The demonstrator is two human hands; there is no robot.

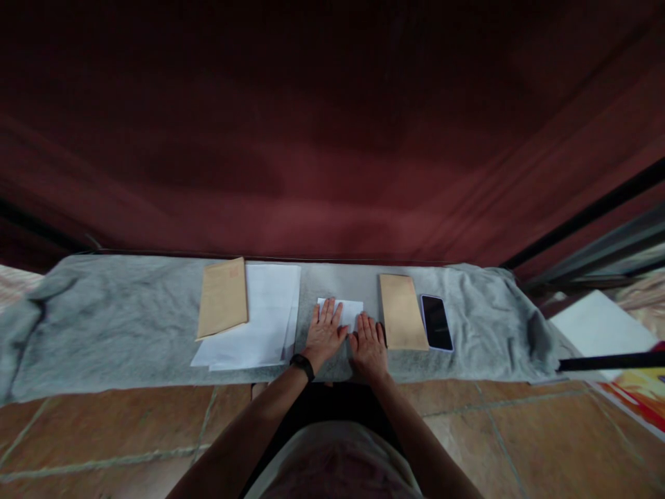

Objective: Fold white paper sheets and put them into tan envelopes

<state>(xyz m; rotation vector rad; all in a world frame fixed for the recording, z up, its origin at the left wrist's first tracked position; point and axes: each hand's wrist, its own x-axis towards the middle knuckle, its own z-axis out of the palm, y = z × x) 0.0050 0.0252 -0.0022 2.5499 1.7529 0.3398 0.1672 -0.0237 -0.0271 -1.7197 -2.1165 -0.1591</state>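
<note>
Head camera view: a small white paper (350,315) lies at the centre of the frame, slightly below the middle, flat and partly hidden by two bare hands; its long axis appears to run left to right, with its upper edge nearly level. The left hand (323,335), a dark wristband (302,366) at its wrist, rests palm down over the paper's left part, its grip apart with fingers spread and pointing up the frame. The right hand (370,346) lies palm down at the paper's lower right, its grip also apart, thumb away from the fingers, clamped on nothing. Beneath is a long, narrow worktop (340,274) draped in rumpled grey cloth (135,326), stretching across the frame. A deep red panel (332,215) fills the upper half; brown floor tiles (119,433) with pale joints show along the bottom. Left of centre, a tan envelope (223,298) tilts across larger white sheets (270,322). Right of centre, a second envelope (405,312) lies lengthwise up and down, its top leaning left, just beside a phone (437,322) with a dark screen. Whether either envelope contains anything cannot be told.
</note>
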